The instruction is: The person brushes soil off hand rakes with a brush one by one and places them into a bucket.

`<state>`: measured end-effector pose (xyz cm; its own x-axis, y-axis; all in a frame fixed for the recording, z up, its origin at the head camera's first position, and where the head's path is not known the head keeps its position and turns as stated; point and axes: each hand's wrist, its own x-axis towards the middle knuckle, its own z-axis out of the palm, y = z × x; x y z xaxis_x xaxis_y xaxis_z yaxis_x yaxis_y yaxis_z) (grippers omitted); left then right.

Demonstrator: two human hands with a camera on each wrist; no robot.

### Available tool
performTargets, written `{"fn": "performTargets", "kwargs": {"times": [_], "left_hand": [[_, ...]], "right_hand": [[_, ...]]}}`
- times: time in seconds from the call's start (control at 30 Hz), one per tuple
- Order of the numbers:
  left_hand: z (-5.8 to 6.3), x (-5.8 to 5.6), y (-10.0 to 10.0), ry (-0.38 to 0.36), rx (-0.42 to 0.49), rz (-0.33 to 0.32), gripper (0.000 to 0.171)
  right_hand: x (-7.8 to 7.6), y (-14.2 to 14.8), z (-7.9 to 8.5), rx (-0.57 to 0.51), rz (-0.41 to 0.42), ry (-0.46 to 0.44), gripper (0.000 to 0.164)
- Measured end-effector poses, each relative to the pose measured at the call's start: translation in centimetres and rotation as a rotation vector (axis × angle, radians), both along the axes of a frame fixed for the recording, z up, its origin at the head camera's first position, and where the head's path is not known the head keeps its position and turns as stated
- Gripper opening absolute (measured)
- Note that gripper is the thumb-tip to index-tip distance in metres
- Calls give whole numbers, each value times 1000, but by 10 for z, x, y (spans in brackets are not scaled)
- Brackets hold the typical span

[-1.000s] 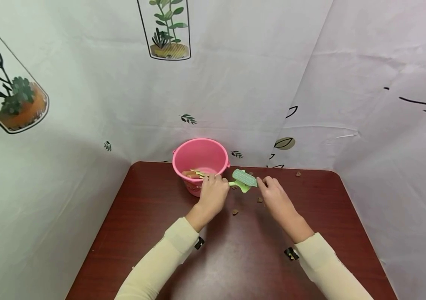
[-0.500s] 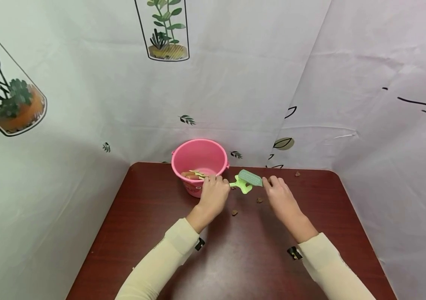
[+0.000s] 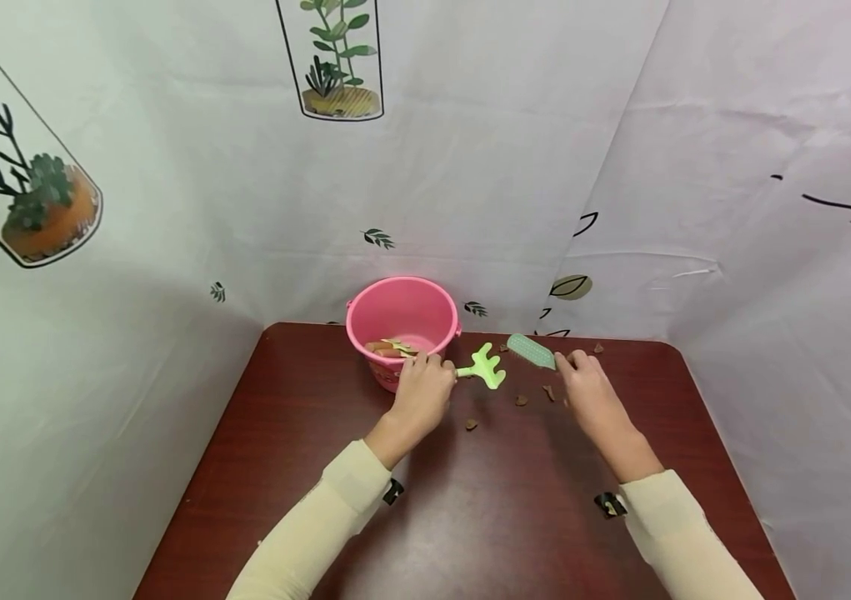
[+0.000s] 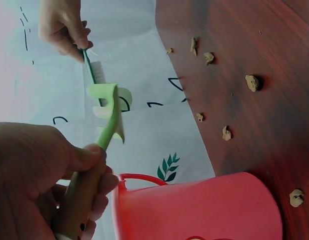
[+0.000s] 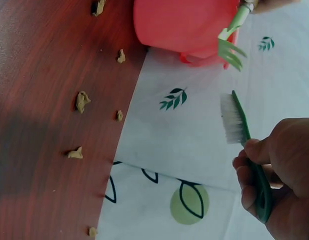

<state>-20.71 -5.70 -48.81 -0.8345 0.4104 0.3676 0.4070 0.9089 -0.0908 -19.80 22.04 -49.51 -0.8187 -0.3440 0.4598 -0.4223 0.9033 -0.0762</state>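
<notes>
My left hand [image 3: 423,390] grips the brown handle of a small garden rake [image 3: 487,367]; its light green, pronged head points right in the head view. My right hand [image 3: 592,392] holds a green brush [image 3: 532,351] by its handle. White bristles [image 5: 232,119] show on the brush in the right wrist view. Brush and rake head are apart, with a gap between them. Close to my left hand stands a pink bucket [image 3: 402,304]. Inside it lie brown handles [image 3: 380,348] and light green tool parts, partly hidden by the rim and my hand.
Several small brown crumbs [image 3: 471,425] lie scattered on the dark red table [image 3: 305,450], mostly right of the bucket. White fabric walls [image 3: 470,167] with plant prints rise at the table's back and sides.
My right hand has drawn the brush rightward, off the rake head it overlapped before. The rake head has turned so its prongs show. My left hand has barely moved.
</notes>
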Motion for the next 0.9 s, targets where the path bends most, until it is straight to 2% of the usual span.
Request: {"fn": "performTargets", "kwargs": {"times": [0.13, 0.27, 0.5, 0.7, 0.9], "left_hand": [[-2, 1, -1, -6, 53, -5, 19], [-5, 1, 0, -20, 99, -1, 21], [-10, 1, 1, -62, 134, 16, 21], [-11, 0, 3, -68, 106, 40, 21], [-9, -3, 8, 0, 50, 46, 17]], "right_hand": [[0, 6, -2, -50, -7, -23, 41], [2, 7, -4, -129, -2, -9, 31], [12, 3, -2, -202, 52, 74, 34], [15, -7, -4, -185, 168, 194, 41], [18, -18, -5, -86, 213, 174, 54]]}}
